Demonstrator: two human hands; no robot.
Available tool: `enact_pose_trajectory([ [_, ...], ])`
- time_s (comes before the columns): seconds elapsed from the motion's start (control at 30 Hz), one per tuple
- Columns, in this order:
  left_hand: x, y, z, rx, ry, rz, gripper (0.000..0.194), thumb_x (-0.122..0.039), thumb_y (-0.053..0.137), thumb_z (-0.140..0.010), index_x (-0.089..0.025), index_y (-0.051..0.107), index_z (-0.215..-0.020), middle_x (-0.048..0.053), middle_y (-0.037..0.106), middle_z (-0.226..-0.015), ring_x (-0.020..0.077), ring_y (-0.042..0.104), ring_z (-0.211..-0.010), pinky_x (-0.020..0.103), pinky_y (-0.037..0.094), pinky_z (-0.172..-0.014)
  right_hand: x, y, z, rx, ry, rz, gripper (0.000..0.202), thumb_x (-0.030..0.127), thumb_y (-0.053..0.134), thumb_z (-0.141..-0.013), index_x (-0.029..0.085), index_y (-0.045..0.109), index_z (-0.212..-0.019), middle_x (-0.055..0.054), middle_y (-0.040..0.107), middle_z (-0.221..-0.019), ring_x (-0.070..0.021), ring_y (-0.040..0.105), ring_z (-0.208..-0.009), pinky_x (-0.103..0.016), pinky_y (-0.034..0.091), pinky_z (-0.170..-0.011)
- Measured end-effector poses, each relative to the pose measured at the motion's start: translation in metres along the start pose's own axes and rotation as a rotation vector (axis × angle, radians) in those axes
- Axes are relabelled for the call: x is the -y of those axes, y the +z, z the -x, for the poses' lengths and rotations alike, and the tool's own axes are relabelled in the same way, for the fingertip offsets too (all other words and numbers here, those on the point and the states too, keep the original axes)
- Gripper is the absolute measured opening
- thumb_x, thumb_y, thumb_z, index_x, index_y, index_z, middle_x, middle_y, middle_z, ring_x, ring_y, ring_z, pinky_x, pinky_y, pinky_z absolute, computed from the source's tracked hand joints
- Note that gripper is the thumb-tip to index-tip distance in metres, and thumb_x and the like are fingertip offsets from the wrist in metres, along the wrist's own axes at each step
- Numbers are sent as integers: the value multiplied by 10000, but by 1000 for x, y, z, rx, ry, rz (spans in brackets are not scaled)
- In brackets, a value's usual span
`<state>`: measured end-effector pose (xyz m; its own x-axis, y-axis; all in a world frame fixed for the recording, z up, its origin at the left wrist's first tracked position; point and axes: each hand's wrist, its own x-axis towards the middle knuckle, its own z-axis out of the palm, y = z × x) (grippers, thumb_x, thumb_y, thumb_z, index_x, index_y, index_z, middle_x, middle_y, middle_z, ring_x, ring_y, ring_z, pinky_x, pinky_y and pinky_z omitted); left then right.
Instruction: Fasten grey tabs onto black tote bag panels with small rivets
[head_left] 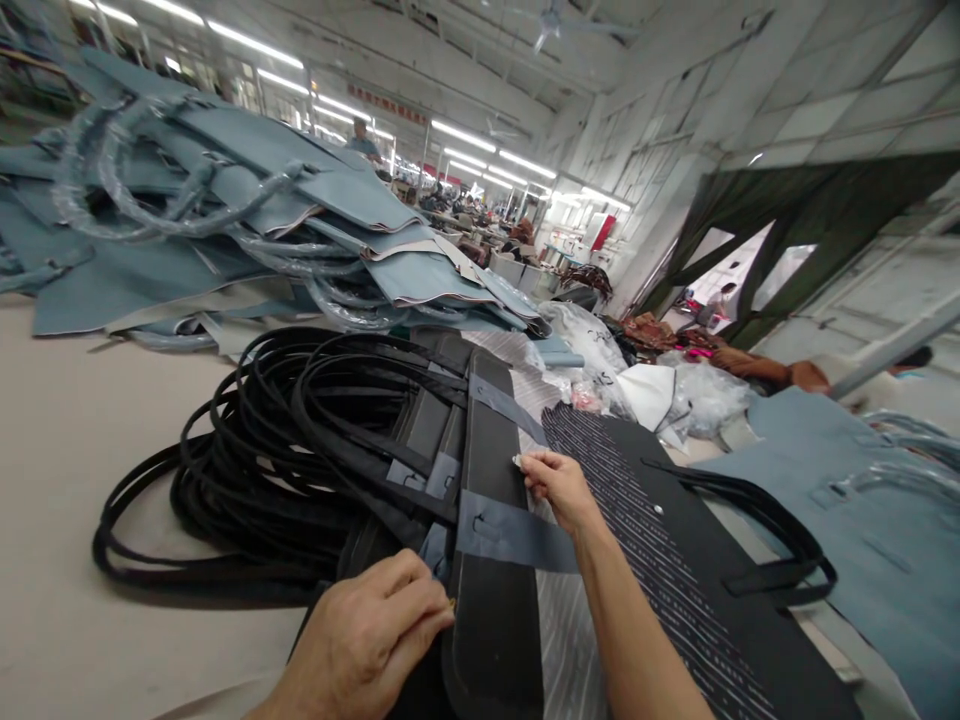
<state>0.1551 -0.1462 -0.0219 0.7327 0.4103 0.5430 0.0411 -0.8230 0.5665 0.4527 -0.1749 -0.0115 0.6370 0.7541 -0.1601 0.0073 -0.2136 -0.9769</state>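
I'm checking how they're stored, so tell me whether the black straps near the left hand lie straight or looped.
Looped: the black straps bend round in overlapping curves over the tabletop.

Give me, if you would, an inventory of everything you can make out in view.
Leather-look bag panels: uncounted pile, blue-grey, upper left
Plastic-wrapped looped handles: several, blue-grey, on that pile
Long narrow straps: many, black, left of centre
Flat panels with grey strips: several, black, centre
Handled panel with printed lines: one, black and white, right of centre
Smooth sheet panel: at least one, blue-grey, right
Crumpled plastic bags: several, clear, beyond the panels
Flat tabletop: one, beige, left
Tube lights: many, white, overhead
Left hand: one, bare, bottom centre, pinching a small yellowish piece
Right hand: one, bare, centre, pinching a small pale piece
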Motion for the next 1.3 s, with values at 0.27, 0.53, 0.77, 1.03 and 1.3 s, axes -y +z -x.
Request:
enact_pose_trajectory([
  [0.27,7,5,6,-7,-30,127,154,-158,484,-999,-234,594,-923,-19,621,-810,101,617,-701,188,439,-619,-12,12,-16,55,92,151,374,422,831,-540,166,608,-698,32,571,-510,-73,467,-400,-169,354,-359],
  [0.53,1,-3,4,3,-80,181,185,-168,473,-1000,-211,613,-887,-1,610,-800,113,604,-712,192,453,-642,6,11,3,-75,-62,311,296,406,781,-693,186,594,-756,35,565,-573,-107,496,-461,-229,429,-452],
  [0.77,4,-6,6,20,-109,253,179,-175,493,-984,-210,642,-890,6,643,-853,114,625,-775,187,459,-695,42,78,89,194,-725,829,224,306,739,-844,212,734,-1047,-98,632,-1231,-252,619,-1083,-392,511,-951],
  [1.03,4,-13,1,-35,-125,251,351,-362,536,-995,-195,610,-695,-32,559,-661,85,582,-583,157,435,-562,71,57,94,-147,-911,1119,185,149,458,-974,148,644,-974,-109,673,-943,-246,621,-895,-340,502,-788],
  [1.3,-5,-28,0,-125,44,57,482,-544,529,-984,-212,562,-635,-20,595,-725,105,589,-653,186,447,-613,100,-147,78,-621,-563,770,394,569,441,-858,215,609,-821,-26,628,-702,-197,591,-684,-295,449,-661],
])
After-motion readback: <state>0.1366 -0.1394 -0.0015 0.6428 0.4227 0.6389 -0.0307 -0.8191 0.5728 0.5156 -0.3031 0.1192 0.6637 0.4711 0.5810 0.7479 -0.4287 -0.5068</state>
